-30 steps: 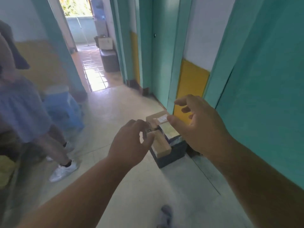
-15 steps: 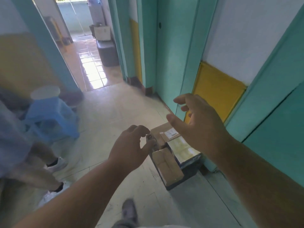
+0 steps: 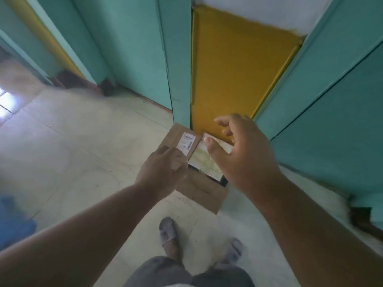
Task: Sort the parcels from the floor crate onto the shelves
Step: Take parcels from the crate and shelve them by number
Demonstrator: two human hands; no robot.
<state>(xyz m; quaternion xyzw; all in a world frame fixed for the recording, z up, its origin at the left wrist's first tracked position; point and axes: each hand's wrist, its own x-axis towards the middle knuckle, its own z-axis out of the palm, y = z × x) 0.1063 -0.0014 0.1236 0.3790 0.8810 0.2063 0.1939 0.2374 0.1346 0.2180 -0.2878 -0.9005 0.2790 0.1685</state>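
Note:
On the floor by the yellow wall stands a dark crate [image 3: 223, 181], mostly covered by its parcels. A brown cardboard parcel with a white label [image 3: 180, 135] lies at its far left. Beside it lies a pale shiny parcel [image 3: 204, 162], and a second brown parcel [image 3: 204, 192] lies in front. My left hand [image 3: 163, 171] hangs back-up over the near edge of the labelled parcel with its fingers curled down; whether it grips anything is hidden. My right hand [image 3: 245, 151] hovers above the pale parcel, fingers spread and holding nothing.
Teal door frames flank the yellow wall panel [image 3: 238, 69] behind the crate. A blue stool [image 3: 12, 222] is at the lower left. My two feet in grey sandals [image 3: 168, 235] stand just short of the crate. A dark object [image 3: 360, 216] lies by the right wall.
I have stepped up to the crate and the view has tilted down. Both hands have dropped closer to the parcels. The other person on the left is out of view.

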